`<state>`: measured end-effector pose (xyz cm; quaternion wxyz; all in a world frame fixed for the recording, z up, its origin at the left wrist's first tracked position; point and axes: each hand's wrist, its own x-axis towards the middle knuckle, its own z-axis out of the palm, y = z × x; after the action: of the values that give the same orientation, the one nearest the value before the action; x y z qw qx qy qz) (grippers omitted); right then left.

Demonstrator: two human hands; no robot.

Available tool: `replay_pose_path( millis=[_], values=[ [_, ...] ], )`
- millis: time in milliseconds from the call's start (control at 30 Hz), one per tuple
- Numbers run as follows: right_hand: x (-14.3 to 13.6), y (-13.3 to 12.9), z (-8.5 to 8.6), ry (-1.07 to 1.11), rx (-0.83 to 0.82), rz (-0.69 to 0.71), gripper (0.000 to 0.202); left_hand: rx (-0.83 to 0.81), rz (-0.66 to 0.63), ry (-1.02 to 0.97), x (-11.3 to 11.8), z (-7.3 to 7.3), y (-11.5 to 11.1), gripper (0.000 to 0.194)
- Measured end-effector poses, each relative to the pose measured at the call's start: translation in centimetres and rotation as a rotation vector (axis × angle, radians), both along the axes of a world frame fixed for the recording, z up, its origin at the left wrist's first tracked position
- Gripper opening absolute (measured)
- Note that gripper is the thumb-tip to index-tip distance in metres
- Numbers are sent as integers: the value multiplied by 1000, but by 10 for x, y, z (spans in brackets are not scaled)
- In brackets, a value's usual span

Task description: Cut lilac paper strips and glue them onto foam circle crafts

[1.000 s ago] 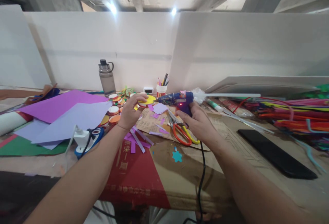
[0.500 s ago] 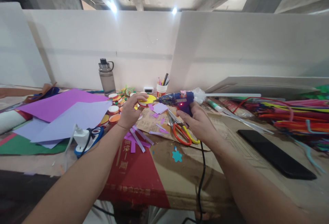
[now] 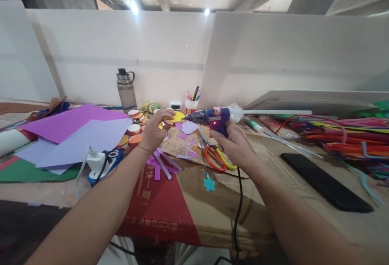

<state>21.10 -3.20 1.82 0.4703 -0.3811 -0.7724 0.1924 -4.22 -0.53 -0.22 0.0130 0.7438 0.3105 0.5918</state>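
My left hand (image 3: 155, 129) grips a round yellow disc (image 3: 176, 116) with a white and red rim by its left side. A blue glue gun (image 3: 212, 118) with a lit red light is in my right hand (image 3: 235, 141), my fingers wrapped round its handle. The gun's nozzle points left and is at the disc's right edge; whether they touch I cannot tell. From the back of the gun a long white glue stick (image 3: 276, 112) sticks out to the right. Orange-handled scissors (image 3: 214, 159) and a yellow-handled pair lie below the gun.
Purple paper (image 3: 75, 121) and a power strip (image 3: 114, 161) lie at the left. Behind stand a bottle (image 3: 126, 92) and a pen cup (image 3: 191, 106). Several round lids (image 3: 134, 129) sit beyond my left wrist. A black phone (image 3: 325, 182) and coloured pipe cleaners (image 3: 343, 135) are at the right.
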Motion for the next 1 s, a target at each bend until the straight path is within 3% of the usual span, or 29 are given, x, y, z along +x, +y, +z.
replay_pose_path(
  millis=[1000],
  values=[
    [1,-2,4,-57,32,-1,41,35,7,5,0,-1,2,12]
  ],
)
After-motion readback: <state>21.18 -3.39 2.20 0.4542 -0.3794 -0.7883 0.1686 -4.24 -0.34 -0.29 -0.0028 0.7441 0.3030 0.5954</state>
